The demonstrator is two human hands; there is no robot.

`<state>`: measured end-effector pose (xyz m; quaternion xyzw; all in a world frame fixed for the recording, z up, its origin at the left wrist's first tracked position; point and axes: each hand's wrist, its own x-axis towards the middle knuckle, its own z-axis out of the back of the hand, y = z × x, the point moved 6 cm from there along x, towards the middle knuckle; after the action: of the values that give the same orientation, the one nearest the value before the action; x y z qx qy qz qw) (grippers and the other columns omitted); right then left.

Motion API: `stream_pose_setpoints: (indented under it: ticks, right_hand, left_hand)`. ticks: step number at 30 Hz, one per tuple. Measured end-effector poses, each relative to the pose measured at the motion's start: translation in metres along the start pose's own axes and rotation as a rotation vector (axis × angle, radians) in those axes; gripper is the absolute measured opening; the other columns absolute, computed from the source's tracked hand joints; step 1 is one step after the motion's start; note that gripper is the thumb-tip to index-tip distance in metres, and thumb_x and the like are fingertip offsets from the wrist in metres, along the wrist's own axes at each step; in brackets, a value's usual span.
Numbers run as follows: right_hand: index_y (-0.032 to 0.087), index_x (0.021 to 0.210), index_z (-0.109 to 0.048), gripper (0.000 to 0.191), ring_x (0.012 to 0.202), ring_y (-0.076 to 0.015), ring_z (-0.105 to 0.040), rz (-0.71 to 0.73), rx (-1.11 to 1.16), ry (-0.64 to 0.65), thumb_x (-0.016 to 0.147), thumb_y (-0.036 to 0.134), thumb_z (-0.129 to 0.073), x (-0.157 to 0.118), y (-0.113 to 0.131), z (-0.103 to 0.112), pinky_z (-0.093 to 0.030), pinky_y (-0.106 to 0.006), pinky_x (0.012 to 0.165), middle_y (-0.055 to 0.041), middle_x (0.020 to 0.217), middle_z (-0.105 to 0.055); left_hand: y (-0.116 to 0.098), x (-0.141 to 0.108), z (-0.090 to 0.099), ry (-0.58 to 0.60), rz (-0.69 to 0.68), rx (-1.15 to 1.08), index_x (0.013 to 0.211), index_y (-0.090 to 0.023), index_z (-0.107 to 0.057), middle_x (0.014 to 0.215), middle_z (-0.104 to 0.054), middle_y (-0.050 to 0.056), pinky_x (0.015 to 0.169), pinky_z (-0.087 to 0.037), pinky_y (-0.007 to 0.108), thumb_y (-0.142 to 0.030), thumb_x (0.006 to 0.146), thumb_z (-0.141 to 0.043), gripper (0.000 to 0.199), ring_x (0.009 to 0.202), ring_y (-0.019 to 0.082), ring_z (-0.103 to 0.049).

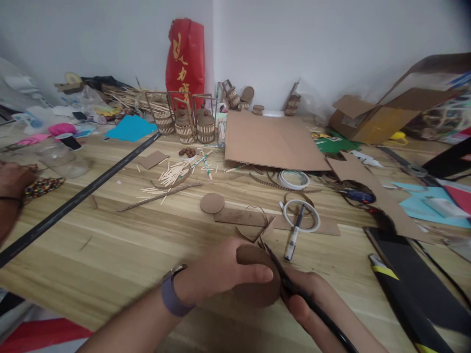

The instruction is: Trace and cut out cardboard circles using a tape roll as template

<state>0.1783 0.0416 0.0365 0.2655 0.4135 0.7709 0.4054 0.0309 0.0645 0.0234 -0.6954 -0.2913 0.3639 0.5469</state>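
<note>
A round brown cardboard disc point(257, 284) is gripped in my left hand point(235, 269), with the thumb lying across its face. My right hand point(309, 294) is closed around black-handled scissors point(285, 279), whose blades run along the disc's right edge. Thin curled cardboard offcuts point(263, 228) rise just beyond the blade tips. A smaller cardboard disc point(212, 203) lies flat on the table ahead of my left hand. Past my right hand, a marker pen point(294, 235) rests across a white ring of tape point(312, 215).
At the left, another person's hand point(14, 179) is beside colourful beads point(44, 189). Small stick baskets point(184, 127), matchsticks point(174, 174) and a large cardboard sheet point(272, 139) occupy the back. A glue gun point(356, 196) and black board point(423, 279) lie on the right.
</note>
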Motion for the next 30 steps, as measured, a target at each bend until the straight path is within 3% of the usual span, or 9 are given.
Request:
stream_pose_setpoints:
  ticks: [4, 8, 11, 15, 21, 25, 30]
  right_hand:
    - [0.017, 0.089, -0.069, 0.077, 0.071, -0.0219, -0.061, -0.041, 0.052, -0.015, 0.092, 0.084, -0.033, -0.003, -0.010, 0.000, -0.049, -0.026, 0.062, -0.0062, 0.082, -0.069]
    - [0.017, 0.098, -0.071, 0.075, 0.073, -0.0242, -0.062, -0.065, 0.034, -0.021, 0.092, 0.083, -0.038, -0.003, -0.019, -0.007, -0.049, -0.028, 0.063, -0.0062, 0.079, -0.069]
    - [0.016, 0.102, -0.071, 0.082, 0.072, -0.0233, -0.060, -0.045, 0.042, -0.009, 0.089, 0.088, -0.034, -0.003, -0.021, -0.013, -0.048, -0.028, 0.062, -0.0054, 0.077, -0.066]
    - [0.017, 0.093, -0.070, 0.088, 0.057, -0.0172, -0.047, -0.053, 0.008, 0.024, 0.083, 0.094, -0.029, -0.005, -0.021, -0.014, -0.036, -0.026, 0.051, -0.0004, 0.063, -0.054]
    - [0.017, 0.111, -0.071, 0.091, 0.057, -0.0187, -0.050, -0.008, 0.037, 0.031, 0.084, 0.094, -0.031, -0.002, -0.008, -0.009, -0.042, -0.027, 0.052, -0.0031, 0.069, -0.060]
    - [0.015, 0.120, -0.071, 0.094, 0.063, -0.0228, -0.057, -0.009, 0.084, 0.039, 0.085, 0.093, -0.031, 0.001, -0.003, -0.009, -0.052, -0.031, 0.063, -0.0038, 0.068, -0.062]
    - [0.015, 0.119, -0.073, 0.091, 0.063, -0.0232, -0.060, -0.007, 0.083, 0.045, 0.087, 0.090, -0.032, 0.000, -0.003, -0.009, -0.056, -0.032, 0.068, -0.0049, 0.071, -0.065]
  left_hand:
    - [0.012, 0.003, 0.007, -0.208, 0.069, -0.205, 0.097, -0.015, -0.079, 0.089, -0.078, 0.003, 0.077, -0.049, 0.029, -0.048, 0.065, -0.089, 0.047, 0.083, 0.021, -0.068]
    - [0.020, 0.005, 0.000, -0.229, 0.049, -0.347, 0.099, -0.013, -0.079, 0.090, -0.079, 0.005, 0.082, -0.050, 0.030, -0.047, 0.060, -0.094, 0.054, 0.086, 0.022, -0.068]
    - [0.023, 0.004, 0.000, -0.263, 0.033, -0.326, 0.095, -0.014, -0.080, 0.090, -0.079, 0.005, 0.078, -0.051, 0.030, -0.047, 0.063, -0.093, 0.047, 0.084, 0.021, -0.068]
    - [0.024, 0.001, 0.003, -0.308, 0.045, -0.230, 0.093, -0.016, -0.079, 0.089, -0.078, 0.004, 0.074, -0.050, 0.029, -0.047, 0.066, -0.090, 0.043, 0.084, 0.021, -0.066]
    - [0.017, -0.002, 0.002, -0.257, 0.029, -0.113, 0.091, -0.016, -0.080, 0.089, -0.077, 0.004, 0.075, -0.050, 0.029, -0.045, 0.070, -0.086, 0.036, 0.084, 0.021, -0.065]
    - [0.015, -0.001, 0.002, -0.245, 0.025, -0.125, 0.090, -0.016, -0.079, 0.087, -0.077, 0.003, 0.075, -0.050, 0.029, -0.044, 0.069, -0.086, 0.035, 0.082, 0.020, -0.065]
    - [0.014, 0.000, 0.003, -0.248, 0.030, -0.104, 0.094, -0.016, -0.080, 0.091, -0.078, 0.004, 0.077, -0.051, 0.030, -0.045, 0.070, -0.086, 0.038, 0.085, 0.022, -0.067]
